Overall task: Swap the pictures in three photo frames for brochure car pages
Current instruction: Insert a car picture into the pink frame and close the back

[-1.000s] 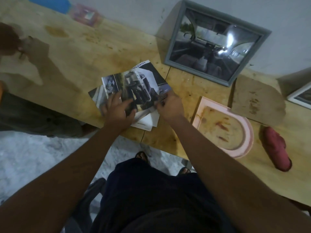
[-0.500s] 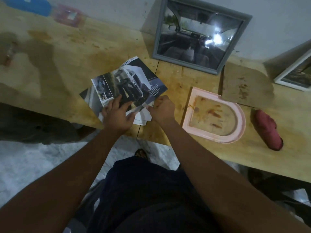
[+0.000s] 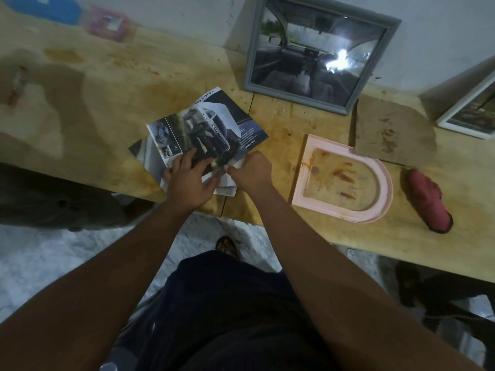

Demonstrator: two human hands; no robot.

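Observation:
A car brochure [image 3: 203, 129] lies open near the front edge of the wooden table [image 3: 112, 97], showing a dark vehicle. My left hand [image 3: 191, 180] presses flat on its pages, fingers spread. My right hand [image 3: 250, 171] is closed and pinches the lower right edge of a page. A grey photo frame [image 3: 321, 53] with a car-interior picture leans against the wall behind. A pink arched frame [image 3: 345, 178] lies flat and pictureless to the right. A white frame [image 3: 471, 111] leans at the far right, partly cut off.
A brown arched backing board [image 3: 391, 135] lies behind the pink frame. A red cloth [image 3: 428, 199] sits at the right. A blue object [image 3: 45, 8] and a pink box [image 3: 109, 24] rest at the back left. My legs and the floor are below the table edge.
My view has shifted so the frames sit further left and up. My right hand slid left along the brochure's lower edge toward my left hand, which stays on the pages.

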